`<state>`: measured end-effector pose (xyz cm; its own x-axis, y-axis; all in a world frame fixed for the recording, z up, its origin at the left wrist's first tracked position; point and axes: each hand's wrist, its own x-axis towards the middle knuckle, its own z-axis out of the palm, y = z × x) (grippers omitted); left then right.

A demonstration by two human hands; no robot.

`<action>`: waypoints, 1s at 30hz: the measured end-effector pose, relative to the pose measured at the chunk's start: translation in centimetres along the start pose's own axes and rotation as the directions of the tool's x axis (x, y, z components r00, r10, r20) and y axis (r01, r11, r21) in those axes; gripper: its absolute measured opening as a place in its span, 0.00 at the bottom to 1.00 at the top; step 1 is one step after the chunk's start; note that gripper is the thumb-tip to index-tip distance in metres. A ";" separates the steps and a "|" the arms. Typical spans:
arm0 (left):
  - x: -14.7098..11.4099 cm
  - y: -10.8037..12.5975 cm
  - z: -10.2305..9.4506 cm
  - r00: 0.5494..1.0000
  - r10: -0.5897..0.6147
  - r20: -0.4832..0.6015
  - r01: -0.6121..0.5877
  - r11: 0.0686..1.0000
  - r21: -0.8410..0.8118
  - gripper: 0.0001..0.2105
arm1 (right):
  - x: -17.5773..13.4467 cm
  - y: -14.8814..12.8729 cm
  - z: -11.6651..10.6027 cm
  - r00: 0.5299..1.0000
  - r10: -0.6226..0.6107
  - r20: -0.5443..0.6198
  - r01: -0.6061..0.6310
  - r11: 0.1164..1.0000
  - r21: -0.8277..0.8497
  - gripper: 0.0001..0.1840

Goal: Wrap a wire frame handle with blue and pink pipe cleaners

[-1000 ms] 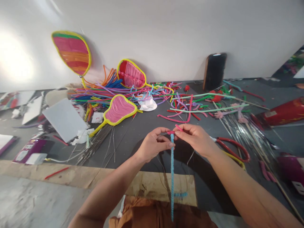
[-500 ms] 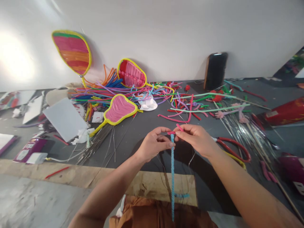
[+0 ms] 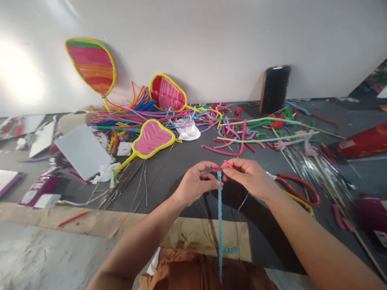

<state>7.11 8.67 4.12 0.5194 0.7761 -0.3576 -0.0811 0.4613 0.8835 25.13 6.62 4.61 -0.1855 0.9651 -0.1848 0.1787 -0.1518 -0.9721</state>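
A light-blue wrapped stick (image 3: 220,225) hangs upright between my hands, its lower end over my lap. My left hand (image 3: 196,181) pinches it near the top, thumb and fingers closed. Around its upper end sits a coil of pink pipe cleaner (image 3: 217,169). My right hand (image 3: 246,175) is closed on the free end of that pink pipe cleaner, whose tip pokes out above the thumb. Thin wires dangle below both hands. Behind my right wrist lie pliers with red handles (image 3: 299,187).
Loose pipe cleaners (image 3: 242,137) spread along the back of the dark table. A yellow-rimmed pink shape (image 3: 153,139) lies left of centre; two more stand behind. A phone (image 3: 274,89) leans on the wall. Bare wires (image 3: 320,177) lie at right, near a red packet (image 3: 364,141).
The pink tip at my right hand has tilted slightly lower and to the left. Both hands stay nearly in the same place on the stick.
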 end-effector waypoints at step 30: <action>0.3 -0.6 -0.1 0.999 0.047 0.003 -0.047 0.998 -0.043 0.18 | 0.2 0.4 0.1 0.999 -0.034 0.028 0.036 0.998 -0.061 0.12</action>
<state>7.24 8.65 3.45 0.5177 0.7955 -0.3148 -0.1419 0.4427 0.8854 25.06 6.70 4.17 -0.2182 0.9634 -0.1556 0.2304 -0.1041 -0.9675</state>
